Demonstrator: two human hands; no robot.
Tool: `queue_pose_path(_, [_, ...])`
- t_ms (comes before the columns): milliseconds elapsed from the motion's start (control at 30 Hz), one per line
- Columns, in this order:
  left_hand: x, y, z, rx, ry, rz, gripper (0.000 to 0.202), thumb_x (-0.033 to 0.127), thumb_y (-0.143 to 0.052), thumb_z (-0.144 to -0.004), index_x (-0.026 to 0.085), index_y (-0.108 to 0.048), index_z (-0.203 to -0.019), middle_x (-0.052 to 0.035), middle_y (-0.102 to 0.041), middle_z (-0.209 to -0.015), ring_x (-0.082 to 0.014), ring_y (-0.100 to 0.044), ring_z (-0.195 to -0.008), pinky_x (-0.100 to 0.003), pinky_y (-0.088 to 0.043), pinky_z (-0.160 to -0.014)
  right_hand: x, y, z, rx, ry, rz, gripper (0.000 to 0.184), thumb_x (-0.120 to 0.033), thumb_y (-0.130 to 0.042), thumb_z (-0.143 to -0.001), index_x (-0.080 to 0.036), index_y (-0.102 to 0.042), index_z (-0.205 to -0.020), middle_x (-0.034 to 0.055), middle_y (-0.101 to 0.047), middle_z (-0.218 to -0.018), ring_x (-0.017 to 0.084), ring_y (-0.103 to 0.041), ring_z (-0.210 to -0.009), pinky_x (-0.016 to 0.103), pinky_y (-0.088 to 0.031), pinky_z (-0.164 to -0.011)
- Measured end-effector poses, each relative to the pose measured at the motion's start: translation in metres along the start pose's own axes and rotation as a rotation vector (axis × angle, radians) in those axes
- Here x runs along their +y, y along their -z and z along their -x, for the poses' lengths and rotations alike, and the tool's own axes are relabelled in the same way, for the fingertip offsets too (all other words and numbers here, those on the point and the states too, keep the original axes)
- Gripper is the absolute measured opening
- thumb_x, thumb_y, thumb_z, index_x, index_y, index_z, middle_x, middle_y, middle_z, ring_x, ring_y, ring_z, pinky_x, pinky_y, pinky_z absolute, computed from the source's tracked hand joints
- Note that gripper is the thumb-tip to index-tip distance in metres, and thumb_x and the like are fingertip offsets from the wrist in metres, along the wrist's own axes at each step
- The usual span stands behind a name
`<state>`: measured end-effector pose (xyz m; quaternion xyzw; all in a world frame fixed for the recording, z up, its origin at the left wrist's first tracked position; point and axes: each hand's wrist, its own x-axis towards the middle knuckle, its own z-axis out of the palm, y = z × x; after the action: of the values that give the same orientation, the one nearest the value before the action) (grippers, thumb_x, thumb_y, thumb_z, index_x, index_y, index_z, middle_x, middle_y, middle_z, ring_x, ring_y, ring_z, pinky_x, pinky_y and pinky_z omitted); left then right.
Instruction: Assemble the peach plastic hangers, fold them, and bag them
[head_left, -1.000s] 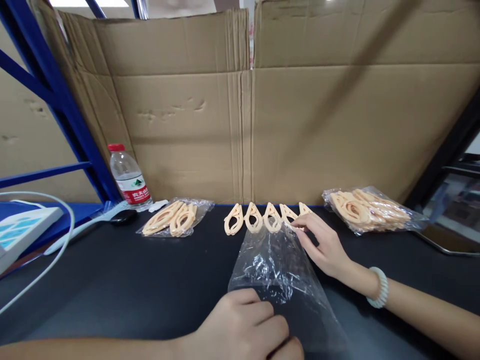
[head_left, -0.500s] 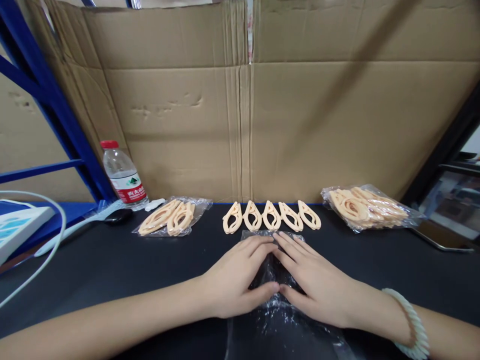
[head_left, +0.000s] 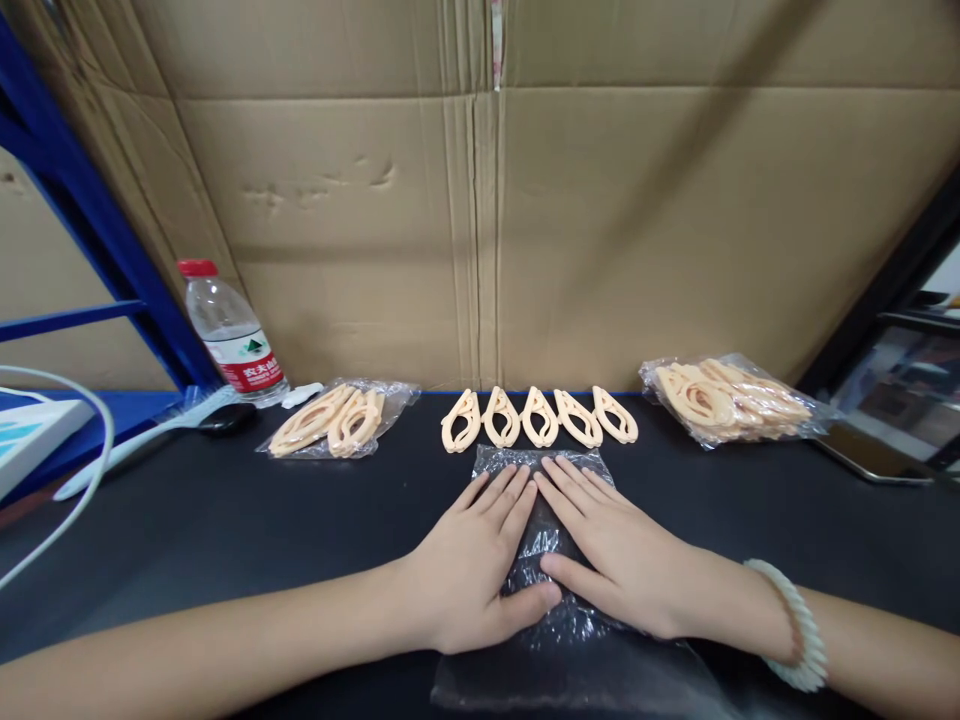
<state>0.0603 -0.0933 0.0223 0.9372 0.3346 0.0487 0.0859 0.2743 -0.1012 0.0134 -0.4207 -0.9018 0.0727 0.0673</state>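
Observation:
My left hand (head_left: pixel 471 560) and my right hand (head_left: pixel 613 545) lie flat, side by side, fingers stretched out, pressing on a clear plastic bag (head_left: pixel 570 660) spread on the black table (head_left: pixel 225 520). The thumbs nearly meet over the bag's middle. Just beyond the fingertips, a row of several peach plastic clips (head_left: pixel 538 417) lies along the table's back edge. My right wrist wears a pale beaded bracelet (head_left: pixel 799 625).
A sealed bag of clips (head_left: pixel 334 420) lies to the left, a fuller bag of clips (head_left: pixel 731 400) to the right. A water bottle (head_left: pixel 229 335) stands by the blue shelf frame (head_left: pixel 90 220). A cardboard wall (head_left: pixel 487 220) backs the table. White cable (head_left: pixel 82 470) at left.
The right hand left the clips and both hands came together flat on the bag. The bag now lies flatter on the table, and the view has tipped slightly down.

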Motion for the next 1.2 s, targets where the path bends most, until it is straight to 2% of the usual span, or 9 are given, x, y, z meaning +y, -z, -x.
queue_pose_path(400, [-0.007,-0.013,0.002,0.059,-0.012,-0.051,0.082,0.063,-0.035,-0.091,0.007,-0.021,-0.149,-0.0212,-0.019,-0.155,-0.0334,-0.014,-0.145,-0.055,-0.017,-0.115,0.023,0.001,0.005,0.043,-0.059,-0.002,0.072,-0.062,-0.044,-0.091,-0.024,-0.026,-0.15,0.0171,-0.014,-0.157,0.04,-0.011,-0.143,0.061,-0.024,-0.111])
queue_pose_path(500, [-0.004,-0.008,0.003,0.083,0.009,-0.035,0.081,0.062,-0.04,-0.089,0.007,-0.027,-0.147,-0.0215,-0.025,-0.154,-0.0352,-0.019,-0.144,-0.057,-0.021,-0.114,0.026,-0.002,0.007,0.052,-0.046,0.015,0.07,-0.06,-0.04,-0.093,-0.024,-0.024,-0.151,0.016,-0.016,-0.157,0.038,-0.014,-0.143,0.058,-0.024,-0.111])
queue_pose_path(600, [0.005,0.003,0.008,0.198,-0.074,-0.025,0.077,0.055,-0.055,-0.083,0.01,-0.035,-0.143,-0.0197,-0.036,-0.151,-0.036,-0.028,-0.14,-0.058,-0.022,-0.114,0.021,0.004,0.011,0.159,-0.046,0.084,0.068,-0.057,-0.041,-0.094,-0.017,-0.03,-0.149,0.0183,-0.025,-0.155,0.036,-0.019,-0.143,0.058,-0.023,-0.111])
queue_pose_path(700, [0.016,0.014,0.015,0.301,-0.211,0.054,0.069,0.042,-0.065,-0.078,0.015,-0.041,-0.137,-0.0148,-0.05,-0.14,-0.0301,-0.041,-0.133,-0.05,-0.03,-0.113,0.009,0.018,0.015,0.265,0.101,0.123,0.055,-0.045,-0.049,-0.093,-0.011,-0.048,-0.136,0.0201,-0.044,-0.142,0.033,-0.036,-0.133,0.052,-0.031,-0.108])
queue_pose_path(800, [0.02,0.013,0.02,0.325,-0.198,0.148,0.069,0.035,-0.067,-0.076,0.015,-0.038,-0.135,-0.0137,-0.053,-0.135,-0.0269,-0.046,-0.128,-0.044,-0.038,-0.109,-0.004,0.027,0.019,0.195,0.312,0.05,0.04,-0.044,-0.055,-0.089,-0.014,-0.061,-0.116,0.0129,-0.062,-0.112,0.025,-0.055,-0.103,0.04,-0.045,-0.09])
queue_pose_path(900, [0.017,0.004,0.021,0.273,-0.13,0.153,0.072,0.035,-0.07,-0.072,0.014,-0.038,-0.133,-0.0172,-0.05,-0.138,-0.0311,-0.044,-0.13,-0.05,-0.036,-0.11,-0.011,0.023,0.021,0.177,0.419,0.114,0.031,-0.044,-0.055,-0.089,-0.016,-0.064,-0.099,0.0081,-0.063,-0.091,0.022,-0.055,-0.086,0.036,-0.045,-0.074])
queue_pose_path(967, [0.016,-0.002,0.021,0.235,-0.085,0.132,0.074,0.037,-0.07,-0.073,0.013,-0.037,-0.134,-0.0187,-0.047,-0.14,-0.0338,-0.04,-0.133,-0.055,-0.031,-0.112,-0.014,0.018,0.021,0.229,0.485,0.247,0.02,-0.03,-0.05,-0.093,-0.017,-0.063,-0.085,0.0057,-0.061,-0.079,0.02,-0.053,-0.076,0.034,-0.042,-0.066])
queue_pose_path(1033, [0.015,-0.005,0.022,0.218,-0.072,0.106,0.075,0.036,-0.069,-0.074,0.014,-0.034,-0.136,-0.0179,-0.046,-0.142,-0.0343,-0.038,-0.135,-0.057,-0.027,-0.113,-0.015,0.016,0.022,0.303,0.553,0.367,0.027,-0.016,-0.043,-0.094,-0.018,-0.06,-0.072,0.0042,-0.059,-0.069,0.019,-0.05,-0.067,0.034,-0.04,-0.06])
queue_pose_path(1200, [0.016,-0.005,0.022,0.22,-0.071,0.075,0.08,0.035,-0.068,-0.073,0.014,-0.029,-0.14,-0.0166,-0.047,-0.142,-0.0329,-0.038,-0.135,-0.055,-0.027,-0.114,-0.022,0.022,0.027,0.444,0.734,0.526,0.033,-0.013,-0.04,-0.092,-0.021,-0.064,-0.07,0.0064,-0.065,-0.076,0.02,-0.054,-0.069,0.036,-0.046,-0.063])
